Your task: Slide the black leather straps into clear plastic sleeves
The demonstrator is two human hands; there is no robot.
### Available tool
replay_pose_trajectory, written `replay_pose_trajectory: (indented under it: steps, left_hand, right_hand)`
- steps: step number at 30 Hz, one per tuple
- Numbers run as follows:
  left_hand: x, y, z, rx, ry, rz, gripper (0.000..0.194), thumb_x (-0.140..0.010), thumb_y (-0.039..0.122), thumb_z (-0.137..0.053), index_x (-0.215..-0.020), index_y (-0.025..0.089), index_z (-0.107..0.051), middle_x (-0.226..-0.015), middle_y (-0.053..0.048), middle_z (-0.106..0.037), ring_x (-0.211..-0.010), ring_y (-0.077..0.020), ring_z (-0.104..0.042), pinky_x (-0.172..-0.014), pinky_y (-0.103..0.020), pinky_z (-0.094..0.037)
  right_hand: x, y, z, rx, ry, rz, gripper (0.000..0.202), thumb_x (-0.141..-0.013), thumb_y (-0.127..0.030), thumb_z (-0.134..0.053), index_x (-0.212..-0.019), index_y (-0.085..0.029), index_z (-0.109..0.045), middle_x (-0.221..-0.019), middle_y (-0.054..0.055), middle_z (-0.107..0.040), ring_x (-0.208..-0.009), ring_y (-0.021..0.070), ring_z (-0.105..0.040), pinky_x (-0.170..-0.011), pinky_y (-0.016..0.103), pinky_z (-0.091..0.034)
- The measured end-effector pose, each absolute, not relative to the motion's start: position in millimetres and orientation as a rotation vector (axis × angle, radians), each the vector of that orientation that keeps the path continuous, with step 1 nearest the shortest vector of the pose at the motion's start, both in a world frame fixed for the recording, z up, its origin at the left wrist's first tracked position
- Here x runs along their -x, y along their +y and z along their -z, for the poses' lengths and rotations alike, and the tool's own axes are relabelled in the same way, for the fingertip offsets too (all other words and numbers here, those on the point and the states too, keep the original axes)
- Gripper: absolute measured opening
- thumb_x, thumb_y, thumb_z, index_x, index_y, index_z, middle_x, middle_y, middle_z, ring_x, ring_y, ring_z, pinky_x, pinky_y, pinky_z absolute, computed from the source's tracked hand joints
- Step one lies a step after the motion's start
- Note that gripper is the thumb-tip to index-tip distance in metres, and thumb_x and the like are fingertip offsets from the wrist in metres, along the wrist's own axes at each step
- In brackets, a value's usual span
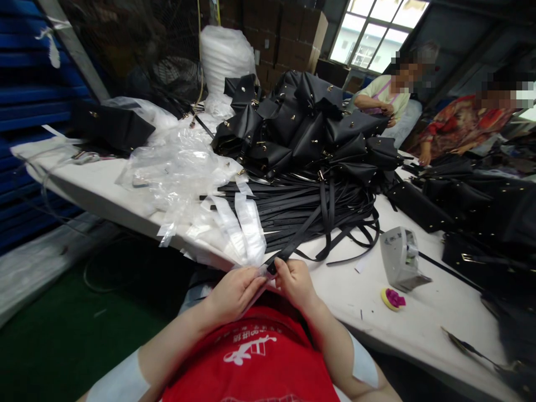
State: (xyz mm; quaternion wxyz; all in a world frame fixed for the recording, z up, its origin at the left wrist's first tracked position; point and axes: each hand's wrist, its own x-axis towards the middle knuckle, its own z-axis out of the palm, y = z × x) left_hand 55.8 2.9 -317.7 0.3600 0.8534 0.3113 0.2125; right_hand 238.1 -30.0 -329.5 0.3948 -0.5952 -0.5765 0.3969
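At the table's near edge, my left hand (238, 289) is closed on the mouth of a narrow clear plastic sleeve (250, 231), whose long strips lie away from me on the tabletop. Close beside it, my right hand (296, 282) pinches the end of a black strap (288, 245) between thumb and fingers. The strap end meets the sleeve between my two hands; how far it sits inside cannot be made out. Beyond them lies a bundle of black straps (288, 204), and a heap of crumpled clear plastic bags (180, 167) is to its left.
Black handbags (293, 120) with gold fittings are piled behind the straps. A tape dispenser (400, 259), a yellow and purple roll (392, 299) and scissors (469, 347) lie on the white table (343, 290) to my right. Two people work at the far right.
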Motion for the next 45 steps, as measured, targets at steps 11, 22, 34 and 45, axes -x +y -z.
replay_pose_trajectory:
  steps: [11, 22, 34, 45]
  left_hand:
    - [-51.5, -5.7, 315.7, -2.105, 0.85, -0.454, 0.045, -0.099, 0.031, -0.03, -0.142, 0.018, -0.036, -0.115, -0.013, -0.068, -0.1, -0.0231, -0.067, -0.091, -0.038, -0.049]
    - [-58.7, -2.2, 321.1, -2.01, 0.961, -0.619, 0.035, -0.097, 0.029, -0.027, -0.097, 0.017, -0.06, -0.093, -0.011, -0.07, -0.085, -0.0218, -0.066, -0.08, -0.034, -0.051]
    - [-55.5, 5.3, 328.3, -2.052, 1.094, -0.426, 0.032, -0.096, 0.03, -0.025, -0.083, 0.021, -0.053, -0.067, -0.004, -0.067, -0.065, -0.0203, -0.065, -0.065, -0.029, -0.046]
    - [-54.3, 10.0, 334.1, -2.029, 1.098, -0.978, 0.036, -0.095, 0.04, -0.031, -0.095, 0.023, -0.063, -0.087, -0.01, -0.076, -0.079, -0.0241, -0.073, -0.068, -0.029, -0.059]
  right_hand:
    - [-231.1, -17.3, 321.7, 0.711, -0.53, -1.609, 0.019, -0.069, -0.025, -0.065, -0.083, -0.015, -0.075, -0.092, 0.007, -0.072, -0.095, 0.0204, -0.064, -0.096, 0.032, -0.044]
    - [-207.2, -14.3, 334.8, 1.077, -0.919, -1.368, 0.054, -0.089, -0.064, -0.044, -0.1, -0.021, -0.075, -0.1, 0.007, -0.071, -0.09, 0.0178, -0.063, -0.076, 0.028, -0.048]
    - [-243.5, 16.9, 313.7, 0.712, -0.271, -1.463, 0.021, -0.072, -0.028, -0.077, -0.089, -0.017, -0.07, -0.041, -0.012, -0.035, -0.05, 0.0072, -0.047, -0.082, 0.027, -0.05]
    - [-177.8, 16.2, 329.0, 0.766, -0.67, -1.478, 0.046, -0.075, -0.053, -0.072, -0.097, -0.012, -0.073, -0.039, -0.004, -0.045, -0.06, 0.0159, -0.055, -0.072, 0.03, -0.047]
